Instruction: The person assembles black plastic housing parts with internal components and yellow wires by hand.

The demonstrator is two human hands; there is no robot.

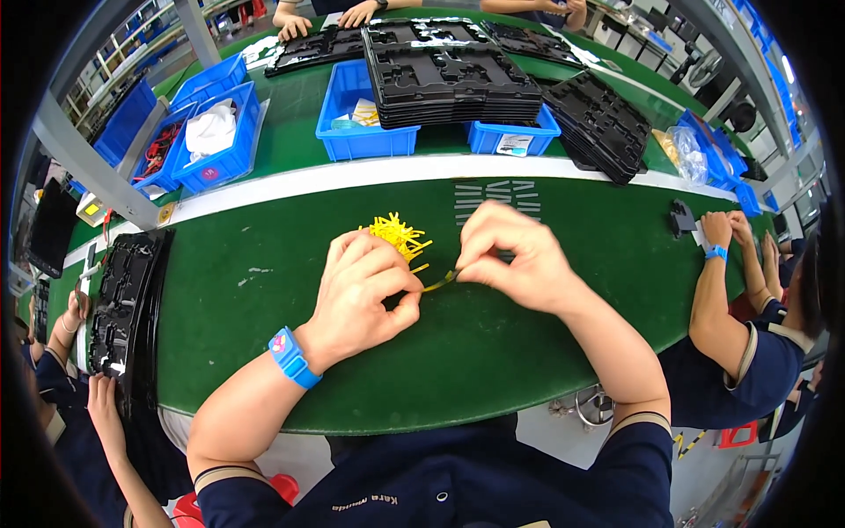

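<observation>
Working one thin yellow plastic strip [437, 282]

My left hand [365, 295] and right hand [510, 260] fingers are pinching its ends; the heap of yellow plastic strips [396, 233] is waiting on the green tabletop [264, 290].

Matt green table mat [493, 352] — glossy black plastic trays [453, 75].

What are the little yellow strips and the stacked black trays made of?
The little yellow strips look like thin, flexible plastic or film; the one pinched between both hands bends. The stacked black moulded trays look like thin formed plastic with a slight sheen and pressed-in pockets.
</observation>
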